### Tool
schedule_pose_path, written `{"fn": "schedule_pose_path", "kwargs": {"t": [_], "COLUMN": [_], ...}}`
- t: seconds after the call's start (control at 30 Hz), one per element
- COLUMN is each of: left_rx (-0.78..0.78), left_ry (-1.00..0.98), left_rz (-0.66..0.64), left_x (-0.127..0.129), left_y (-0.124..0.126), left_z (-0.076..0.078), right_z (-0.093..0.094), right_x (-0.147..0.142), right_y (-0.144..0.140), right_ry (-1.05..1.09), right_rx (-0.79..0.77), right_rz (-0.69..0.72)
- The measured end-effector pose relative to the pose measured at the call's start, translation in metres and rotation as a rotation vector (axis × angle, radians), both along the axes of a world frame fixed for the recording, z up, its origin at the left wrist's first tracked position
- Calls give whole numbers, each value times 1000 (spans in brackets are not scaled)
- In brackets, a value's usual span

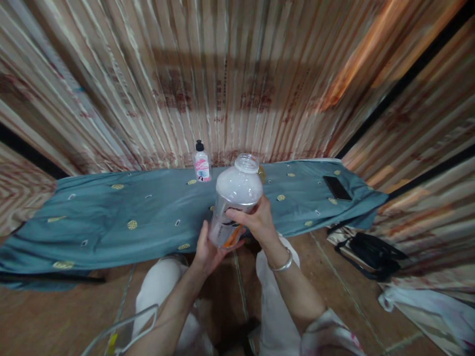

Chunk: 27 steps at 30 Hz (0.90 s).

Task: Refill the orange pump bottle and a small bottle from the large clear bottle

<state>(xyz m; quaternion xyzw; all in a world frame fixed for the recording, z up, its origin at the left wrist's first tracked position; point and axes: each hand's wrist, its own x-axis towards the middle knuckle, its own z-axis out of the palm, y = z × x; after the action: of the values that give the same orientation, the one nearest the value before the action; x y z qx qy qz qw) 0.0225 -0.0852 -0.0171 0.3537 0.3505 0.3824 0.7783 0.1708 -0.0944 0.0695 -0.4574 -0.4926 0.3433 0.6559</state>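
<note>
Surface (111,207): covered in grey-blue cloth, scattered with small round gold motifs and tiny pale rectangles.
Large bottle (235,200): clear plastic, milky white above, label near the base in orange and black.
Small bottle (202,162): white body, pink label, black cap.
Phone (337,188): plain black.
Wall (237,74): ribbed cream sheeting, brown and rust streaks, faded red print.
Floor (55,316): reddish brown.
Bag (373,254): black.
Trousers (163,287): white.
Bangle (284,265): silver.
Sleeve (326,336): white with pink floral print.
</note>
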Motion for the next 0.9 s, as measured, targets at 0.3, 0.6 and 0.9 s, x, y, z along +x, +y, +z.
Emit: {"fn": "schedule_pose_path", "kwargs": {"t": [0.3,0.6,0.9], "left_rx": [-387,-371,-319], "left_ry": [-351,-286,-224], "left_rz": [116,336,503], "left_x": [-3,-13,-28], "left_y": [2,19,45], "left_z": [9,36,35], "right_z": [-8,-31,-106], "right_x": [-13,72,97], "right_y": [7,30,90], "right_ry": [-7,-199,-114], "right_rx": [-4,179,-74], "right_rz": [130,-313,-63]}}
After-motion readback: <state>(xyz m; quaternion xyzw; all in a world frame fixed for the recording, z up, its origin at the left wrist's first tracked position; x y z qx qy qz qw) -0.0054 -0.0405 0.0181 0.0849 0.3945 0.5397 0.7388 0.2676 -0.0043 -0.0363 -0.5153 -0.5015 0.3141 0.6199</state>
